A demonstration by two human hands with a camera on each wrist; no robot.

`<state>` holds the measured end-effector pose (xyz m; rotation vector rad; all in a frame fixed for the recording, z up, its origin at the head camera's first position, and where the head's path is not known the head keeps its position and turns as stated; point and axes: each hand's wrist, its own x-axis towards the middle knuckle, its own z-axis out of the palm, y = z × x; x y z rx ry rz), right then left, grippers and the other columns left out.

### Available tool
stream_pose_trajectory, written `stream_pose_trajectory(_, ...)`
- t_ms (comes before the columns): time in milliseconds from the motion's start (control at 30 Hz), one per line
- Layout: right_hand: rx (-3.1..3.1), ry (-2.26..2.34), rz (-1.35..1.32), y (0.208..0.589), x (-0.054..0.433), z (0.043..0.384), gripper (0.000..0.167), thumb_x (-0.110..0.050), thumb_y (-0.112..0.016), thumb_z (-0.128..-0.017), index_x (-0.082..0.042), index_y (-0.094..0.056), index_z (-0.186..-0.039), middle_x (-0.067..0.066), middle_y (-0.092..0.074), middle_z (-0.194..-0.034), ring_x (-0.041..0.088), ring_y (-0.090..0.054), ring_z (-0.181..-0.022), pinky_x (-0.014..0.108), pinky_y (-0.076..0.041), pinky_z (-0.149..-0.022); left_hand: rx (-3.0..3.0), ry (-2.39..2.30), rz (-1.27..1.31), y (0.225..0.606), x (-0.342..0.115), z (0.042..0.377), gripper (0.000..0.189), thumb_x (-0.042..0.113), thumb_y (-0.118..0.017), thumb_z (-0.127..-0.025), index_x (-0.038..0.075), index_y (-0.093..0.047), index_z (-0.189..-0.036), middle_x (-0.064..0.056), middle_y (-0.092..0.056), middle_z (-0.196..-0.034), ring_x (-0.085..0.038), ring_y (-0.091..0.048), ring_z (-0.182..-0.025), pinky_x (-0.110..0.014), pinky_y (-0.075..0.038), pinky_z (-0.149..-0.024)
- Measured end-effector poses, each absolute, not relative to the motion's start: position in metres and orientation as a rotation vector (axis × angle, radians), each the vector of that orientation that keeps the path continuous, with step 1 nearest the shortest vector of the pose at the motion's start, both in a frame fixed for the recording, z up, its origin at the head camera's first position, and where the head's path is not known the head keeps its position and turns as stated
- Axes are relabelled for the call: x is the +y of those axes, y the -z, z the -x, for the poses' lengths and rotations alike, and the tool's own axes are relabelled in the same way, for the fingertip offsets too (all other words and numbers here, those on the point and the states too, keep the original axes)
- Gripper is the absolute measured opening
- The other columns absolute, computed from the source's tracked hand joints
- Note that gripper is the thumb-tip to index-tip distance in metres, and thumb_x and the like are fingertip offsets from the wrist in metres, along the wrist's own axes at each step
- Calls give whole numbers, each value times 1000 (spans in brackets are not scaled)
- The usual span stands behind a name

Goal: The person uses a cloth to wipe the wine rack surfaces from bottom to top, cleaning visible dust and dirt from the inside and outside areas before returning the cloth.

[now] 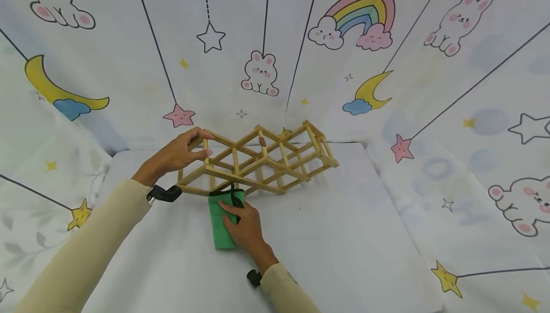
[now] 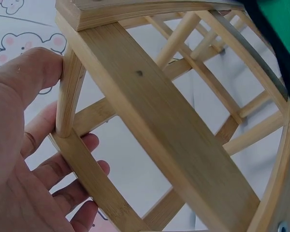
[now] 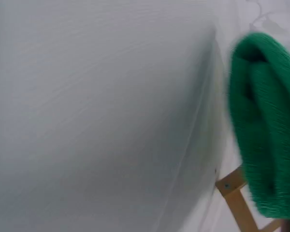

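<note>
A lattice-like bamboo wine rack [image 1: 236, 162] of crossed slats and round dowels stands toward the back of the white table. At its left end my left hand [image 1: 180, 153] holds the frame; in the left wrist view the thumb and fingers [image 2: 38, 72] curl around a dowel and slat. My right hand [image 1: 248, 227] holds a folded green cloth [image 1: 220, 234] with dark edging against the rack's lower front slat. Fluffy folds of the cloth [image 3: 266, 125] show in the right wrist view, where the right hand itself is hidden.
The white tabletop [image 1: 343, 236] extends in front of the rack and to its right. Behind and along both sides hangs a curtain [image 1: 292, 12] printed with rabbits, stars and moons, close to the rack's back.
</note>
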<state>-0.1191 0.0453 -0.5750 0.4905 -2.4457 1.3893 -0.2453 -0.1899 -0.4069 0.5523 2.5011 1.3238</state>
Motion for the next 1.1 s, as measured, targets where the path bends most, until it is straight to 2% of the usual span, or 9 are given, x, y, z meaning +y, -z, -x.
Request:
stream_pose_trajectory(67, -2300, -1256, -566, 572, 51, 120, 43, -5, -79, -91, -23, -78, -130, 13, -76, -110, 17, -70, -90, 23, -58, -73, 2513, -1325, -551, 407, -190, 245, 49, 27, -70, -105, 9, -52, -146, -18, -41, -164, -43, -33, -157, -70, -27, -124)
stream_pose_trajectory(167, -2159, -999, -588, 567, 64, 128, 45, -4, -80, -91, -19, -76, -133, 15, -74, -106, 20, -69, -82, 27, -60, -69, 2533, -1325, -550, 405, -190, 245, 47, 25, -70, -105, 9, -52, -145, -18, -43, -162, -42, -34, -157, -69, -27, -124)
stream_pose_trajectory(267, -2242, -863, -485, 571, 84, 137, 47, -4, -82, -90, -24, -77, -132, 15, -75, -112, 25, -74, -93, 35, -64, -77, 2535, -1320, -547, 405, -189, 244, 46, 24, -70, -105, 9, -52, -144, -18, -43, -162, -42, -34, -157, -68, -26, -125)
stream_pose_trajectory(433, -2482, -901, -157, 584, 116, 132, 46, -2, -83, -84, -29, -82, -122, 12, -76, -111, 29, -75, -95, 44, -64, -76, 2520, -1322, -540, 405, -186, 244, 45, 23, -70, -104, 9, -52, -144, -17, -43, -163, -42, -34, -157, -68, -26, -125)
stream_pose_trajectory(500, -2452, -943, -183, 582, 119, 129, 45, -3, -82, -85, -27, -82, -123, 12, -76, -112, 28, -75, -93, 43, -63, -75, 2527, -1319, -539, 405, -185, 245, 46, 24, -70, -104, 9, -52, -144, -17, -43, -162, -42, -35, -156, -68, -27, -125)
stream_pose_trajectory(700, -2225, -1013, -561, 556, 105, 137, 44, -7, -78, -93, -23, -76, -134, 17, -75, -119, 24, -75, -93, 36, -64, -75, 2551, -1313, -508, 406, -186, 246, 48, 26, -70, -104, 11, -52, -145, -17, -44, -162, -43, -37, -154, -69, -28, -124)
stream_pose_trajectory(900, -2479, -1013, -201, 572, 120, 139, 44, -7, -77, -90, -32, -79, -126, 19, -75, -121, 33, -76, -97, 46, -63, -75, 2532, -1332, -519, 410, -185, 245, 47, 25, -70, -104, 10, -52, -144, -18, -44, -162, -43, -37, -154, -69, -29, -123)
stream_pose_trajectory(1033, -2456, -1102, -82, 586, 141, 130, 45, -5, -78, -87, -28, -80, -126, 19, -74, -127, 38, -73, -114, 54, -63, -86, 2527, -1324, -509, 411, -185, 244, 49, 25, -70, -104, 10, -50, -146, -18, -43, -163, -43, -37, -154, -69, -28, -123)
stream_pose_trajectory(1100, -2312, -1185, -108, 586, 146, 130, 45, -3, -78, -90, -24, -78, -130, 18, -72, -129, 35, -71, -119, 48, -62, -94, 2525, -1321, -502, 410, -184, 245, 49, 24, -70, -104, 10, -49, -147, -18, -43, -164, -43, -37, -155, -70, -28, -123)
